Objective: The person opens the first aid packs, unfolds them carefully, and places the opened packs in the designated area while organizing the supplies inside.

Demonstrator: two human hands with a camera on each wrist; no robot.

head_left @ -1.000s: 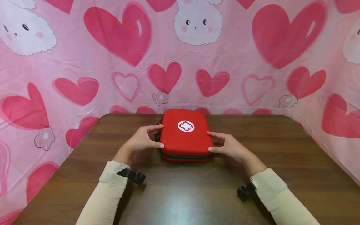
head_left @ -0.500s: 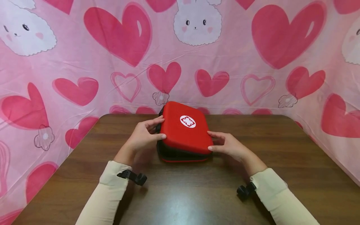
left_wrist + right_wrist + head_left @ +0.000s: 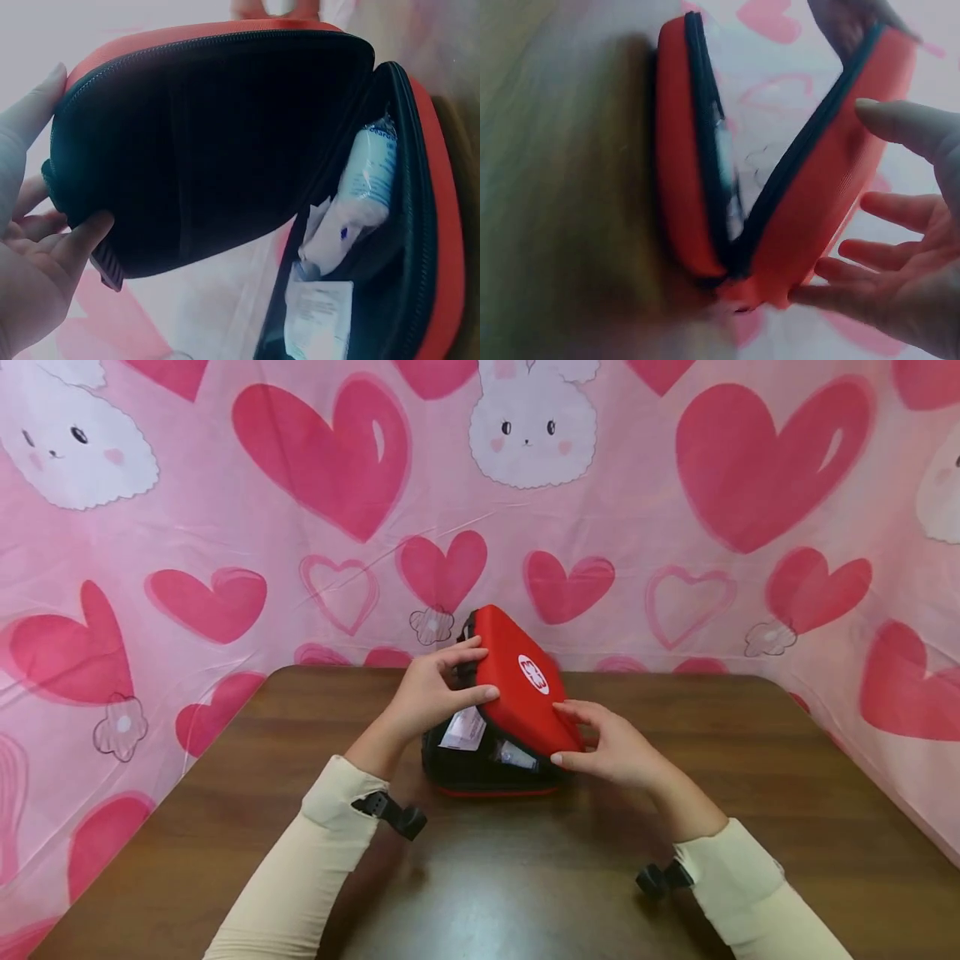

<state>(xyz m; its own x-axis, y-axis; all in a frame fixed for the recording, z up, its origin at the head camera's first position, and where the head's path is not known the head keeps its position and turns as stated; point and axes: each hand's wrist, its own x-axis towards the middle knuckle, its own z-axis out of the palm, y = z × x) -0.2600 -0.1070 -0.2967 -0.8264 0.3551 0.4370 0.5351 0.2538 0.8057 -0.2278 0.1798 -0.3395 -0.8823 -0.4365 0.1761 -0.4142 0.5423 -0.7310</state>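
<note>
A red first-aid case (image 3: 498, 789) with a white cross emblem lies on the table, its lid (image 3: 525, 681) tilted up toward the right. My left hand (image 3: 435, 689) grips the lid's left edge between thumb and fingers, beside the black handle. My right hand (image 3: 615, 743) touches the lid on its hinge side, thumb and fingers spread and fairly straight in the right wrist view. Inside the base, the left wrist view shows a plastic-wrapped roll (image 3: 369, 169) with blue print and a white packet (image 3: 319, 319). The black lid lining (image 3: 225, 142) faces that camera.
The brown wooden table (image 3: 480, 877) extends around the case. Behind it and at the sides hangs a pink cloth (image 3: 637, 518) with hearts and rabbits. Each wrist wears a black strapped camera, such as the left wrist camera (image 3: 397, 814).
The closed lid has been raised on its left side and swung up to the right by my left hand, exposing packets inside. My right hand has stayed at the case's right side.
</note>
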